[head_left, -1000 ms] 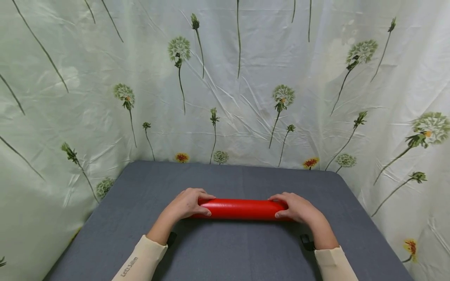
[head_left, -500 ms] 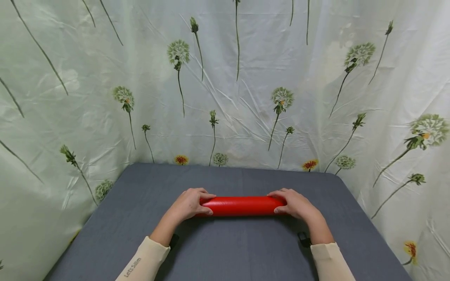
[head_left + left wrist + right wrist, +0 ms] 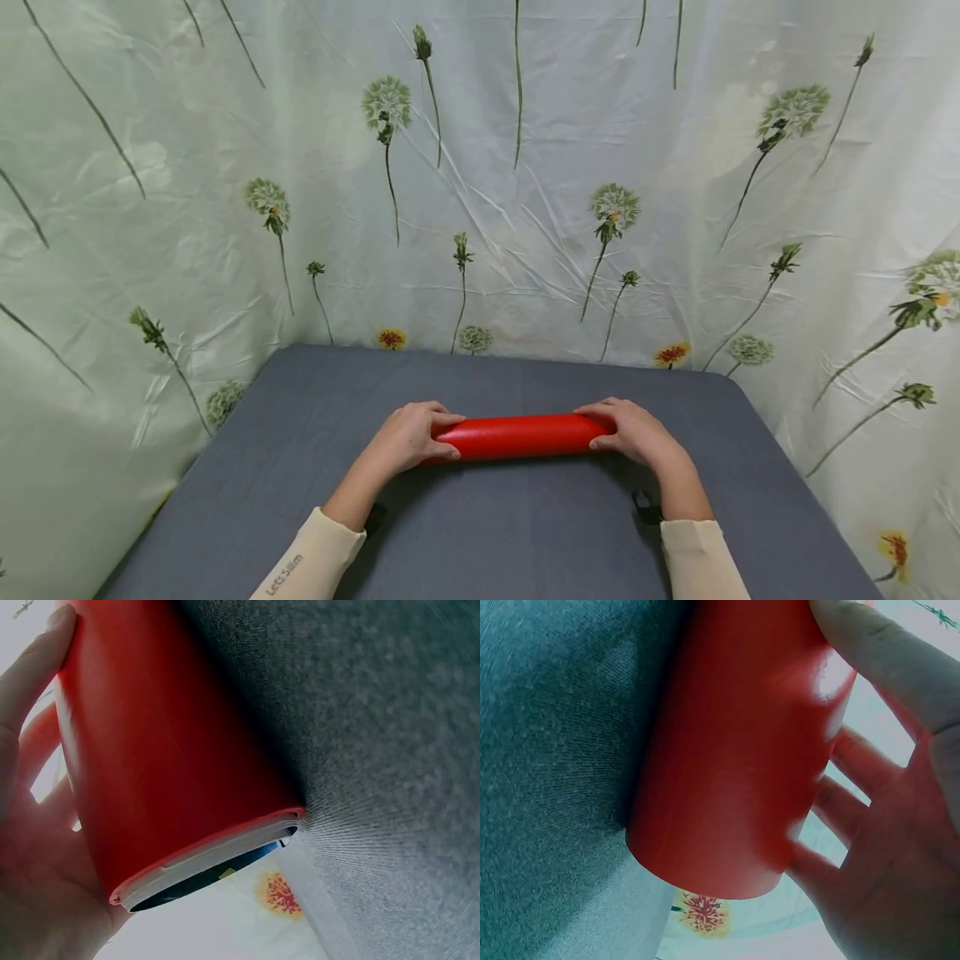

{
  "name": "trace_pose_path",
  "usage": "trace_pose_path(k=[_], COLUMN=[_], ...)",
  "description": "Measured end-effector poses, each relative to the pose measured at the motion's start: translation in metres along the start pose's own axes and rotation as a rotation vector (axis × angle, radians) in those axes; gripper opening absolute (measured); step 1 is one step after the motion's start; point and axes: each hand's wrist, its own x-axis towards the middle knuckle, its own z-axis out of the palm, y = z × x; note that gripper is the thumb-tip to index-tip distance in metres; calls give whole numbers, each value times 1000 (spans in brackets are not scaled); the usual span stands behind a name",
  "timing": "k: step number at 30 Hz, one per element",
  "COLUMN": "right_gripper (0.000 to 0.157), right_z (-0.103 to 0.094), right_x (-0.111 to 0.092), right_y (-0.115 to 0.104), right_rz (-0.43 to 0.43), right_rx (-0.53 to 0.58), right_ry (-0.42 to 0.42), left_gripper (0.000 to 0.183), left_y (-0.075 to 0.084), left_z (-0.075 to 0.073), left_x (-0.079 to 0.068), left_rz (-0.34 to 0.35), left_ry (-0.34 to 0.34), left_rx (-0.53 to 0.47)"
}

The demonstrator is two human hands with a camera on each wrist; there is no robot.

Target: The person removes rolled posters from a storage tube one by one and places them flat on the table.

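A glossy red roll (image 3: 517, 437) lies crosswise on the dark grey table, its right end slightly farther from me. The left hand (image 3: 408, 433) grips its left end, with the thumb on the near side and fingers over the top. At the other end, the right hand (image 3: 633, 429) holds it in the same way. In the left wrist view the roll (image 3: 161, 750) shows whitish layers and a dark blue inner surface at its open end. In the right wrist view the roll's end (image 3: 720, 772) sits by the cloth; its inside is hidden.
The grey cloth-covered table (image 3: 480, 533) spreads around the roll. A pale curtain (image 3: 525, 192) printed with dandelions hangs behind the table and along both sides. A dark wrist strap (image 3: 647, 507) shows beside the right forearm.
Both hands have shifted the red roll slightly away from me along the table. Its right end has moved farther than its left, so it now lies a little slanted. The grip looks the same.
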Motion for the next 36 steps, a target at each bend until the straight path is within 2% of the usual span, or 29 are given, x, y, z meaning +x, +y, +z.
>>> trace_pose_path(k=[6, 15, 27, 36], right_gripper=[55, 54, 53, 55], right_z=[2, 5, 12, 10], right_x=[2, 2, 5, 8], right_y=[0, 3, 4, 6], right_rz=[-9, -22, -14, -18], right_rx=[-25, -96, -96, -100], right_ry=[36, 116, 150, 171], left_gripper=[53, 55, 55, 56], left_y=[3, 2, -2, -3], left_z=[-2, 4, 10, 10], left_x=[0, 2, 5, 7], left_rz=[25, 109, 94, 131], left_ry=[12, 96, 127, 157], left_rx=[34, 69, 66, 94])
